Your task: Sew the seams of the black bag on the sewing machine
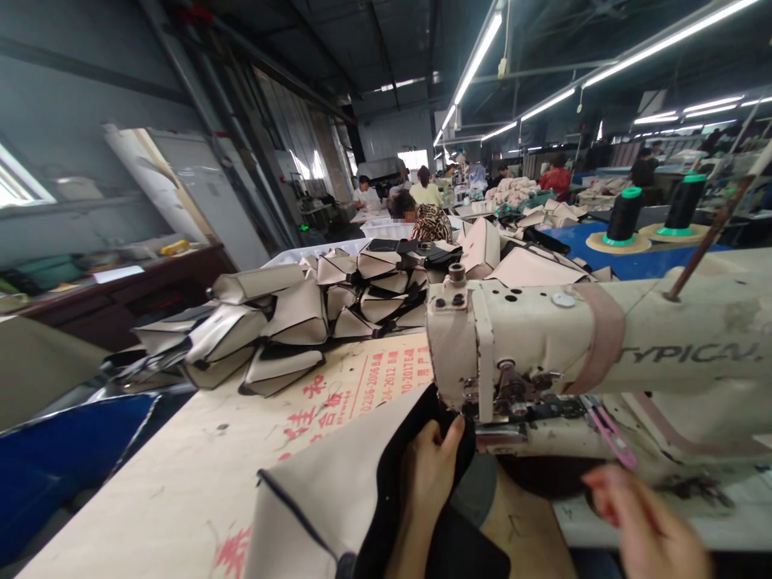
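My left hand [427,466] is closed on the black edge of a beige-and-black bag [329,474], thumb on top. It presses the bag close beside the needle area of a cream sewing machine [531,330]. The bag lies over the plywood table, and its lower part runs out of view. My right hand [648,523] is off the bag, in front of the machine arm. Its fingers are curled together and blurred; whatever they may pinch cannot be made out. Pink-handled thread snips [609,434] rest on the machine just above that hand.
Beige bags with black edging [295,310] are heaped behind the plywood table [181,458]. Two black thread cones [624,215] stand behind the machine on a blue surface. A blue sheet [42,474] hangs at the left. Several people work further back.
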`<action>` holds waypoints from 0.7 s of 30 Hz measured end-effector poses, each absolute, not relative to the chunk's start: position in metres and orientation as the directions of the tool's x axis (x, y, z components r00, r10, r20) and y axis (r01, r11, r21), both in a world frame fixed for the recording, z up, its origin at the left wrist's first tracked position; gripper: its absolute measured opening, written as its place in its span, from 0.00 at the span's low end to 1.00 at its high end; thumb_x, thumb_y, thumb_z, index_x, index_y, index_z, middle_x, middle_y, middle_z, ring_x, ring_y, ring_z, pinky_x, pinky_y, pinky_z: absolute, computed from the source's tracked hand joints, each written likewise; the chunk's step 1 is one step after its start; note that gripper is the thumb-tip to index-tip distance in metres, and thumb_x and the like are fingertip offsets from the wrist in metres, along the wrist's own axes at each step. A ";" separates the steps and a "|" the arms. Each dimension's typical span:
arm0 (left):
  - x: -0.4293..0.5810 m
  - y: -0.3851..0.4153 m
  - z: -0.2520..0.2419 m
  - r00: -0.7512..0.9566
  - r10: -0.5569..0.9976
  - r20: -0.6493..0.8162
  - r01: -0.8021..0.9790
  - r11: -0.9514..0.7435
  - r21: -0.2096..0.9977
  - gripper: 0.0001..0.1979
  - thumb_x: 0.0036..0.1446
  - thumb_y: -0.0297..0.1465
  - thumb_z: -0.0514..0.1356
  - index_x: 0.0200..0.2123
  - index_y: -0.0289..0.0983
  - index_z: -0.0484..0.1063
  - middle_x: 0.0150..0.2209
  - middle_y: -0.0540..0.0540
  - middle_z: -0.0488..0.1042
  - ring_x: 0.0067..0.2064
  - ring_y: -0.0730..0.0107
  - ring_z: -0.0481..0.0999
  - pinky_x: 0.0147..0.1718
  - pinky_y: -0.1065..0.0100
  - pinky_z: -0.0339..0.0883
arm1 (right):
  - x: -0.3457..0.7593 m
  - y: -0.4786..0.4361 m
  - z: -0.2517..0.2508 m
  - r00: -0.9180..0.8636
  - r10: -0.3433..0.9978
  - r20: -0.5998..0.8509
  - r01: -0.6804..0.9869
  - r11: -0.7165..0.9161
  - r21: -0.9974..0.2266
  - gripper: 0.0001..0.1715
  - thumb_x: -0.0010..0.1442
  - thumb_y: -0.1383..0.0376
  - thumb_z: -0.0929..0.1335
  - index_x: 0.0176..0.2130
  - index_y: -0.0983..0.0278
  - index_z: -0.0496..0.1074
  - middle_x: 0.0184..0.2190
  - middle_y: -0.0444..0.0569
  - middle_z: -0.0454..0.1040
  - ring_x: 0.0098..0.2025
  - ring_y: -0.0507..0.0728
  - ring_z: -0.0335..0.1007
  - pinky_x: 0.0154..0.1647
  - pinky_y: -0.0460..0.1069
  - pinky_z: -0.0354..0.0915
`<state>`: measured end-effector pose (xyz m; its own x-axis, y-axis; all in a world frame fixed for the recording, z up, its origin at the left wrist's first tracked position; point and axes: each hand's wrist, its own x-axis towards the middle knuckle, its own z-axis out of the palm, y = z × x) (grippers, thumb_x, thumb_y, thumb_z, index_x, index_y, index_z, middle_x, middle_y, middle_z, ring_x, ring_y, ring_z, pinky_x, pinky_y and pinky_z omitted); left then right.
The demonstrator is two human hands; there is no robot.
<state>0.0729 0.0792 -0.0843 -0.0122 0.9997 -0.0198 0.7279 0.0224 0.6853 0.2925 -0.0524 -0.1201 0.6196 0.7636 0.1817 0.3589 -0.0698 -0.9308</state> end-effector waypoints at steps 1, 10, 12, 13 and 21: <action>0.073 0.079 -0.083 -0.012 1.000 -0.028 0.727 0.028 0.687 0.23 0.52 0.50 0.50 0.18 0.38 0.53 0.17 0.55 0.53 0.22 0.76 0.53 0.21 0.72 0.42 | 0.260 -0.037 -0.113 0.424 0.902 0.083 0.304 -0.055 -0.951 0.24 0.57 0.47 0.61 0.31 0.64 0.71 0.20 0.45 0.67 0.23 0.54 0.64 0.25 0.44 0.61; 0.075 0.082 -0.077 -0.002 0.997 -0.079 0.696 0.058 0.716 0.21 0.51 0.47 0.52 0.17 0.38 0.54 0.17 0.56 0.53 0.22 0.76 0.53 0.22 0.72 0.43 | 0.164 0.026 -0.111 0.483 0.871 -0.086 -0.095 -0.046 -0.994 0.22 0.53 0.50 0.64 0.24 0.65 0.72 0.21 0.48 0.71 0.25 0.56 0.66 0.23 0.44 0.59; 0.075 0.086 -0.080 0.006 0.997 -0.074 0.682 0.051 0.730 0.20 0.51 0.46 0.51 0.17 0.37 0.56 0.18 0.56 0.53 0.22 0.76 0.53 0.22 0.72 0.44 | 0.163 0.028 -0.116 0.499 0.857 -0.131 -0.175 -0.048 -0.983 0.21 0.52 0.51 0.65 0.21 0.65 0.70 0.17 0.45 0.67 0.20 0.52 0.61 0.18 0.43 0.55; 0.075 0.089 -0.081 0.011 0.997 -0.070 0.679 0.044 0.733 0.20 0.51 0.46 0.51 0.18 0.37 0.58 0.18 0.55 0.55 0.23 0.76 0.53 0.22 0.72 0.44 | 0.162 0.030 -0.118 0.504 0.851 -0.146 -0.199 -0.050 -0.979 0.21 0.52 0.51 0.65 0.20 0.65 0.68 0.15 0.43 0.65 0.18 0.51 0.58 0.16 0.43 0.52; 0.076 0.104 -0.080 0.041 0.998 -0.057 0.649 0.016 0.761 0.19 0.52 0.44 0.51 0.22 0.35 0.68 0.20 0.53 0.63 0.25 0.74 0.58 0.23 0.73 0.49 | 0.156 0.045 -0.108 0.473 0.847 -0.245 -0.281 -0.119 -0.952 0.24 0.51 0.49 0.66 0.18 0.64 0.61 0.10 0.38 0.55 0.13 0.48 0.50 0.12 0.43 0.46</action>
<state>0.0759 0.1042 -0.0798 0.0413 0.9975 -0.0566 0.6490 0.0163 0.7606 0.1565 0.0450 -0.1084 0.4726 0.8466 -0.2450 -0.2806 -0.1190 -0.9524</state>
